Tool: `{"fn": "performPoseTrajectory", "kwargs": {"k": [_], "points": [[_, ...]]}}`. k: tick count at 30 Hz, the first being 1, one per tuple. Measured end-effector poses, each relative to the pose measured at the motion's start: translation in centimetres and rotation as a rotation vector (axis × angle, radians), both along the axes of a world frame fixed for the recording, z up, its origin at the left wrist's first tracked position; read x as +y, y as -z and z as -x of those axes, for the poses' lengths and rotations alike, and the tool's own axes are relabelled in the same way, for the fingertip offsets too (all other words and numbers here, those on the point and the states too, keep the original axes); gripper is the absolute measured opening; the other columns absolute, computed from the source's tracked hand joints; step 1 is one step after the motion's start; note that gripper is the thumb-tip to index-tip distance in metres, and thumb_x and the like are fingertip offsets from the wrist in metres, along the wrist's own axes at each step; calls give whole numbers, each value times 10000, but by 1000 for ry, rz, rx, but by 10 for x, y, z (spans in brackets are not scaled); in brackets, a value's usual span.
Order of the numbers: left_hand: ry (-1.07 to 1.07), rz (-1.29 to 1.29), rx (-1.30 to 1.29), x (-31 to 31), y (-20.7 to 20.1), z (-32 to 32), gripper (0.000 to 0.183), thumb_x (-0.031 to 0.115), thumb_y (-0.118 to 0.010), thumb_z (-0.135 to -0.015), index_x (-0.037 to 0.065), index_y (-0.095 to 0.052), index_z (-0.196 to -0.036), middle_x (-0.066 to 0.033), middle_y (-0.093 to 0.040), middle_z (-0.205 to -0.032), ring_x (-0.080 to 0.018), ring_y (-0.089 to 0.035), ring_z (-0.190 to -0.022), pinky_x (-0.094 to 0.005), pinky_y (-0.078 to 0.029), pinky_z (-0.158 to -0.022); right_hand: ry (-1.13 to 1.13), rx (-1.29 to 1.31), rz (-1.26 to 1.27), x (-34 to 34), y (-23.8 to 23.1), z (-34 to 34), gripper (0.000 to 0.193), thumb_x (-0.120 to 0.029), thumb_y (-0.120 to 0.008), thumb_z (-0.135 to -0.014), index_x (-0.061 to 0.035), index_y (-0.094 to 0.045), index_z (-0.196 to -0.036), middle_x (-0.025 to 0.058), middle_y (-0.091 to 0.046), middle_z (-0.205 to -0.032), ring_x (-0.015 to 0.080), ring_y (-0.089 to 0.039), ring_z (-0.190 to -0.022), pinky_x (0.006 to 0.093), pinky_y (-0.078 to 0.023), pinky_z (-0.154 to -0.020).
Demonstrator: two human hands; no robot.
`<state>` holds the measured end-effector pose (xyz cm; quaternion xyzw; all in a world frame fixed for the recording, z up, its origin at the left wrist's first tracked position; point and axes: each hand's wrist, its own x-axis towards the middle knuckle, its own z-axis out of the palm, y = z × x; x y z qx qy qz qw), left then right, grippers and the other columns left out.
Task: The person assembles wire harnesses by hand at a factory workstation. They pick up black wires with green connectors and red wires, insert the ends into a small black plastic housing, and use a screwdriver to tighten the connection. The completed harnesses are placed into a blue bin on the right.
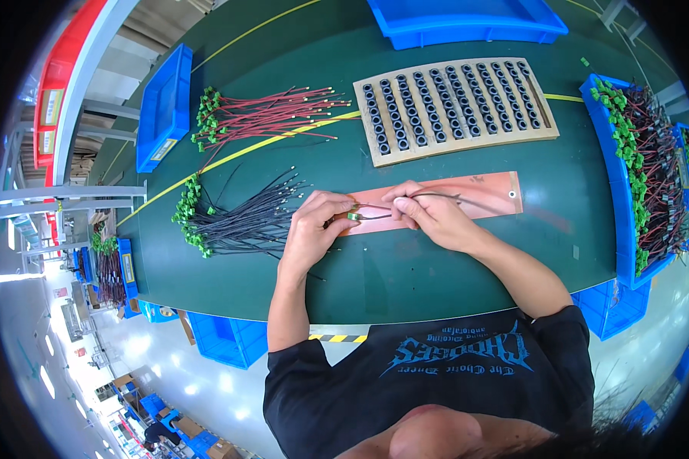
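My left hand (314, 226) is closed, with thumb and fingertips pinching a small green connector (354, 217). Two thin wires (375, 218) run from there to my right hand (434, 218), which is closed around them; a dark wire end sticks out past its far side. Both hands are just above a copper-coloured strip (497, 191) on the green table. Beside my left hand lies a bundle of black wires (245, 218) with green connectors. Farther back is a bundle of red wires (275, 115), also with green connectors.
A pale tray (455, 149) with rows of black round parts stands behind the strip. Blue bins stand at the far left (142, 145) and back (475, 34). On the right, a blue bin (624, 245) holds wires with green connectors. The table (436, 294) curves along its near edge.
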<state>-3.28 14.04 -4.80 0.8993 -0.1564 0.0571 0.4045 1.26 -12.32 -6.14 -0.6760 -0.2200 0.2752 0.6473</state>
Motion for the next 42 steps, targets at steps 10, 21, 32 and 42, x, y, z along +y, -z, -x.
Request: {"fn": "performPoseTrajectory", "kwargs": {"k": [10, 21, 32, 42], "points": [[384, -888, -793, -60, -73, 9, 422, 155, -654, -846, 21, -713, -1241, -91, -677, -1327, -184, -619, -1015, -305, -489, -801, 2, -378, 162, 7, 8, 2, 330, -273, -500, -1099, 36, -600, -1041, 209, -706, -885, 392, -708, -853, 456, -546, -750], [96, -1036, -731, -19, -62, -38, 388, 112, -662, -750, -34, -644, -1110, -183, -680, -1083, -242, -661, -896, -337, -560, -760, 3, -234, 190, 9, 1, 1, 366, -259, -436, -1126, 47, -580, -986, 165, -695, -787, 262, -686, -676, 396, -555, -656], [-438, 518, -204, -44, -30, -37, 220, -83, -572, -982, -20, -713, -1140, -158, -752, -1078, -214, -735, -914, -323, -593, -860, 47, -225, 164, 8, 6, 6, 298, -225, -430, -1131, 19, -574, -1041, 112, -683, -826, 207, -664, -668, 353, -548, -631], [-353, 1127, 72, -121, 41, -41, 163, 25, -622, -1022, -32, -733, -1127, -121, -763, -1130, -156, -704, -980, -294, -567, -890, 136, -471, 131, 8, 12, 15, 207, -163, -509, -1102, 26, -593, -1103, 125, -683, -831, 223, -675, -701, 357, -566, -664]]}}
